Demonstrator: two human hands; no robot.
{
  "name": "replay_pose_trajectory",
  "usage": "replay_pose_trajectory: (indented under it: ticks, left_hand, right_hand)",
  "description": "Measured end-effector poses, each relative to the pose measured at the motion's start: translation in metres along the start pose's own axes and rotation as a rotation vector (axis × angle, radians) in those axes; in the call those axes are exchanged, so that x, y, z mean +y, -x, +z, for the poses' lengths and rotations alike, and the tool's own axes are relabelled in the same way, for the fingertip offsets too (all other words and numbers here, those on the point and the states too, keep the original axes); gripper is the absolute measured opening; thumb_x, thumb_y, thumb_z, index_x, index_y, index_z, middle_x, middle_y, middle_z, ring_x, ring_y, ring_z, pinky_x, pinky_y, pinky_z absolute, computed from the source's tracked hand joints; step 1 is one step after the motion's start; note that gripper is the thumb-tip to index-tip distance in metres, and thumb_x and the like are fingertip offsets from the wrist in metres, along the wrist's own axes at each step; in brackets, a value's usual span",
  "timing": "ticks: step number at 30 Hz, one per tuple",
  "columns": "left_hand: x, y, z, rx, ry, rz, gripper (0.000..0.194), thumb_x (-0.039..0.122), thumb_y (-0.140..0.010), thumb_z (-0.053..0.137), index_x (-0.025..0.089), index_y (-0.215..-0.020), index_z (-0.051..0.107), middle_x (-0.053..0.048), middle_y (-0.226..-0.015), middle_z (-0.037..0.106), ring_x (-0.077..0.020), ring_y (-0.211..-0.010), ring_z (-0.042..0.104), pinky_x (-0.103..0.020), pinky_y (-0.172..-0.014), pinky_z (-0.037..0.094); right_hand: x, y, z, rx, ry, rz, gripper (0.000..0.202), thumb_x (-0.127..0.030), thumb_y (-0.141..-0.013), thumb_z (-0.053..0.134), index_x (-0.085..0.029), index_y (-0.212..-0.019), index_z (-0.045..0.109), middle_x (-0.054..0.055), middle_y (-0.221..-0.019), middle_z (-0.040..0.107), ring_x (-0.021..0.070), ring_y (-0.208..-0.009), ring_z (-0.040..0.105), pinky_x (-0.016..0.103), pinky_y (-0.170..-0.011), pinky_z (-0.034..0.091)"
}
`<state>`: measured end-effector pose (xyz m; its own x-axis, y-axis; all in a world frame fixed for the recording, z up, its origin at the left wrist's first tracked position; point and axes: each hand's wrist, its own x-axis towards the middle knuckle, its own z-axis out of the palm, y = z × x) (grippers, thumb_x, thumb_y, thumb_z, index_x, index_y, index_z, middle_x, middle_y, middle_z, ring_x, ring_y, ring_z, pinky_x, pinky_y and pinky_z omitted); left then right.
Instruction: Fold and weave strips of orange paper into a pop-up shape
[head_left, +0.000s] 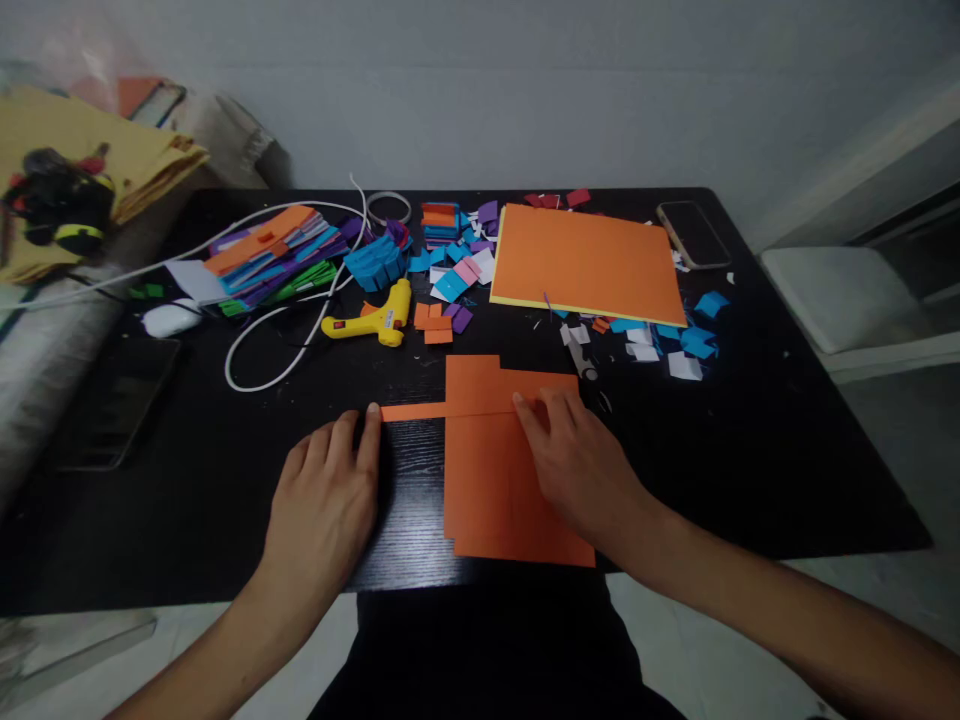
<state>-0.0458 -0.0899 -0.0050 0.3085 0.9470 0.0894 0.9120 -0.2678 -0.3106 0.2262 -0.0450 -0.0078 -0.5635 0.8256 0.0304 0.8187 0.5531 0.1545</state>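
Uneven pull could crease or skew the orange strip (412,411)

Head view: it juts left from the orange sheets (487,480). Left of them, the left hand (326,490), fingers close-set, touches its end; over them, the right hand (577,455) bunches narrowly. Pinching or pressing, I cannot tell.

I see plain black clothing (487,650) over the lap, so dark that I can't make out seams or tell the kind of garment. The left forearm (251,620) and right forearm (720,570) are bare as far as my view reaches, slim and tapering to narrow wrists. The left hand (322,490) and right hand (574,450) are bare too, with slender fingers and short-looking thumbnails.
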Motion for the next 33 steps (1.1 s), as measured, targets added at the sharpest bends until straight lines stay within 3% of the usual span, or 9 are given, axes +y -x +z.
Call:
replay_pose_trajectory:
  ticks: [4, 7, 12, 16, 24, 29, 33]
  left_hand:
    - [-0.001, -0.012, -0.005, 0.017, 0.085, -0.034, 0.047, 0.009, -0.094, 0.047, -0.001, -0.136, 0.064, -0.025, -0.127, 0.067, -0.0411, -0.108, 0.065, -0.051, -0.086, 0.056]
    - [0.016, -0.028, -0.012, 0.054, 0.144, -0.074, 0.045, 0.013, -0.095, 0.048, -0.004, -0.134, 0.062, -0.028, -0.13, 0.066, -0.0418, -0.113, 0.064, -0.054, -0.093, 0.056]
    - [0.067, -0.049, -0.012, 0.057, 0.334, 0.225, 0.054, 0.007, -0.092, 0.047, 0.003, -0.145, 0.053, -0.021, -0.148, 0.06, -0.0339, -0.136, 0.057, -0.048, -0.113, 0.049]
    - [0.082, -0.05, -0.006, 0.073, 0.338, 0.256, 0.049, 0.009, -0.099, 0.043, -0.001, -0.146, 0.051, -0.024, -0.15, 0.057, -0.0351, -0.141, 0.053, -0.049, -0.115, 0.047]
    - [0.042, -0.026, 0.001, 0.114, 0.299, 0.116, 0.049, 0.031, -0.107, 0.046, -0.004, -0.139, 0.056, -0.028, -0.136, 0.065, -0.0379, -0.124, 0.065, -0.05, -0.098, 0.057]
    - [0.013, -0.01, 0.006, 0.099, 0.249, 0.044, 0.049, 0.034, -0.107, 0.044, -0.003, -0.135, 0.06, -0.027, -0.13, 0.067, -0.0382, -0.112, 0.068, -0.052, -0.091, 0.059]
    - [0.006, -0.008, 0.008, 0.136, 0.233, 0.052, 0.046, 0.031, -0.107, 0.043, -0.003, -0.133, 0.061, -0.025, -0.127, 0.068, -0.037, -0.112, 0.067, -0.052, -0.092, 0.058]
  right_hand:
    - [0.0, -0.001, 0.003, 0.016, -0.019, -0.02, 0.061, 0.006, -0.081, 0.046, 0.004, -0.141, 0.057, 0.025, -0.116, 0.065, 0.0309, -0.097, 0.058, 0.039, -0.079, 0.053]
    - [0.0, -0.002, 0.005, 0.029, -0.044, -0.051, 0.061, 0.006, -0.079, 0.046, 0.006, -0.14, 0.057, 0.026, -0.116, 0.065, 0.0319, -0.097, 0.058, 0.04, -0.08, 0.054]
    - [0.002, -0.003, 0.005, 0.034, -0.06, -0.043, 0.057, 0.005, -0.083, 0.046, 0.004, -0.139, 0.058, 0.024, -0.112, 0.067, 0.0318, -0.096, 0.06, 0.041, -0.08, 0.056]
    - [0.001, -0.004, 0.008, 0.06, -0.028, -0.037, 0.054, 0.003, -0.086, 0.046, 0.002, -0.138, 0.06, 0.024, -0.116, 0.068, 0.0314, -0.096, 0.061, 0.04, -0.078, 0.056]
    - [0.0, -0.003, 0.008, 0.094, -0.033, -0.056, 0.053, 0.004, -0.086, 0.043, 0.005, -0.137, 0.059, 0.026, -0.111, 0.067, 0.0319, -0.092, 0.059, 0.041, -0.075, 0.054]
    - [0.0, -0.001, 0.011, 0.08, -0.055, -0.061, 0.056, 0.006, -0.084, 0.042, 0.007, -0.138, 0.056, 0.028, -0.112, 0.065, 0.0334, -0.094, 0.057, 0.043, -0.077, 0.054]
    - [0.005, -0.004, 0.008, 0.039, -0.119, -0.033, 0.06, 0.006, -0.08, 0.045, 0.003, -0.139, 0.057, 0.025, -0.109, 0.065, 0.0327, -0.094, 0.057, 0.044, -0.077, 0.053]
